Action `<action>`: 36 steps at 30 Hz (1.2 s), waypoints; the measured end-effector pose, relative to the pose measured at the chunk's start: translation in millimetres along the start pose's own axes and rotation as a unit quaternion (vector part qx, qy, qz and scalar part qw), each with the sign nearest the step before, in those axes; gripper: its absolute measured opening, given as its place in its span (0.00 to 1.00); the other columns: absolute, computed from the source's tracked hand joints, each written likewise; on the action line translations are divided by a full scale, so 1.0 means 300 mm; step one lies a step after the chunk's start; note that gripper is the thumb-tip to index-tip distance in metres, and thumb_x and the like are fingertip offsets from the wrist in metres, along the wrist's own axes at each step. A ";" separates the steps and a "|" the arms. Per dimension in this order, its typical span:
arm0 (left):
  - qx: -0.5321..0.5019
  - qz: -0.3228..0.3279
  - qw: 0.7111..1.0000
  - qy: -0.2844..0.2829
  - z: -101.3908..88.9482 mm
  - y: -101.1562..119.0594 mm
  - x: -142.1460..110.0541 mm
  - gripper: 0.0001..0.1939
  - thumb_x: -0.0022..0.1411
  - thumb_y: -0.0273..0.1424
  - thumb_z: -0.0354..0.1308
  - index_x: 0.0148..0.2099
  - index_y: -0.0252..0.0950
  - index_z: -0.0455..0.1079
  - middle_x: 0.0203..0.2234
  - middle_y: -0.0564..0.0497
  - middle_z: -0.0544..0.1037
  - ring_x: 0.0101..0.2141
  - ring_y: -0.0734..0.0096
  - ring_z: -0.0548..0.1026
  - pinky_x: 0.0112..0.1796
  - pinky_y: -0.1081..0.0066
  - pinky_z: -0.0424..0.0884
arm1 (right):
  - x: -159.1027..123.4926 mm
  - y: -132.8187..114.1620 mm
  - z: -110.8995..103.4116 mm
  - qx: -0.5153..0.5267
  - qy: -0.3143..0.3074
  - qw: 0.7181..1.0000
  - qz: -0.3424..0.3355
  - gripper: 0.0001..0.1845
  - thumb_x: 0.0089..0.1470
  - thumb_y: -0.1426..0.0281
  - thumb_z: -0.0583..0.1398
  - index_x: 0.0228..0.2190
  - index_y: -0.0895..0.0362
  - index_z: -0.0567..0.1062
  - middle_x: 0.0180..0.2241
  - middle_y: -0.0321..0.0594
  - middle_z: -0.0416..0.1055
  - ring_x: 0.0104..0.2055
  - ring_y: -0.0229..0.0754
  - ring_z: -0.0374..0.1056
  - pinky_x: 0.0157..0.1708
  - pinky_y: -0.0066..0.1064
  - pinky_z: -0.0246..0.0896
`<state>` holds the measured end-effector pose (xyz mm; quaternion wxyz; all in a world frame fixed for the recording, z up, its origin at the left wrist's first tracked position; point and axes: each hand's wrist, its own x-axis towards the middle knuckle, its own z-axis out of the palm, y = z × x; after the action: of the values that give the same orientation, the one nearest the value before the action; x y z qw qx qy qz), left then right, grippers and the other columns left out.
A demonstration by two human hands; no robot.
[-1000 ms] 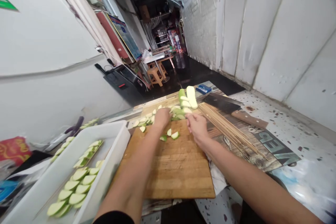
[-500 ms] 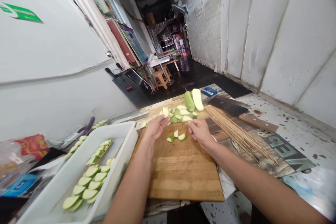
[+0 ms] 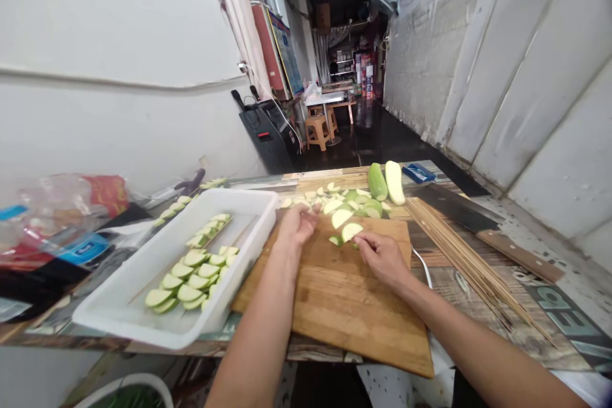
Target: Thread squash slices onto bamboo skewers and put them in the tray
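My left hand (image 3: 297,224) rests at the far left part of the wooden cutting board (image 3: 344,306), fingers curled near a pile of pale green vegetable slices (image 3: 342,204); whether it holds a slice is hidden. My right hand (image 3: 382,255) pinches a slice (image 3: 351,231) lying on the board. Two long vegetable halves (image 3: 386,182) lie past the pile. Left of the board stands a white tray (image 3: 143,312) with skewered slices (image 3: 196,271) in it.
A bundle of bamboo skewers (image 3: 466,258) lies right of the board, and a cleaver (image 3: 482,226) with a wooden handle lies beyond it. Plastic bags and packets (image 3: 57,229) crowd the left end of the table. A white wall runs along the left.
The view has swung to the left. My right hand has come down onto a slice on the board and closed on it. My left hand stays by the pile.
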<state>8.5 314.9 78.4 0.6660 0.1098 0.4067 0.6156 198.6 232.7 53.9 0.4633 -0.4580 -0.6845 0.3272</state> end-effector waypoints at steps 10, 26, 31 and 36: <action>0.099 0.152 0.983 0.015 -0.002 -0.020 -0.012 0.05 0.49 0.20 0.55 0.31 0.31 0.62 0.22 0.51 0.70 0.20 0.81 0.69 0.19 0.83 0.63 | -0.006 0.004 0.008 -0.016 0.001 1.000 -0.017 0.14 0.53 0.66 0.52 0.23 0.57 0.72 0.19 0.35 0.65 0.23 0.37 0.60 0.23 0.24 0.51; 0.037 0.092 0.994 0.041 -0.021 -0.012 0.021 0.04 0.53 0.20 0.56 0.34 0.29 0.65 0.28 0.43 0.75 0.27 0.70 0.75 0.24 0.77 0.72 | -0.017 0.014 0.019 -0.052 -0.056 0.996 -0.054 0.13 0.53 0.69 0.51 0.25 0.57 0.74 0.24 0.37 0.71 0.27 0.39 0.65 0.28 0.26 0.55; 0.022 0.105 0.994 0.033 -0.021 -0.013 0.019 0.06 0.51 0.20 0.58 0.34 0.29 0.64 0.31 0.42 0.75 0.32 0.64 0.76 0.31 0.70 0.75 | -0.018 0.021 0.022 -0.056 -0.056 0.996 -0.048 0.13 0.53 0.69 0.51 0.26 0.57 0.74 0.25 0.37 0.72 0.27 0.40 0.65 0.28 0.26 0.55; 0.022 0.113 0.993 0.041 -0.018 -0.011 0.014 0.05 0.52 0.19 0.57 0.33 0.28 0.65 0.31 0.42 0.75 0.33 0.62 0.76 0.31 0.69 0.75 | -0.016 0.024 0.024 -0.057 -0.049 0.996 -0.046 0.14 0.53 0.69 0.51 0.26 0.57 0.75 0.24 0.37 0.72 0.26 0.40 0.65 0.27 0.26 0.54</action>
<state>6.9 316.2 71.3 0.5726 0.1441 0.4318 0.6818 195.0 230.5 43.5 0.4168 -0.4352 -0.7441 0.2885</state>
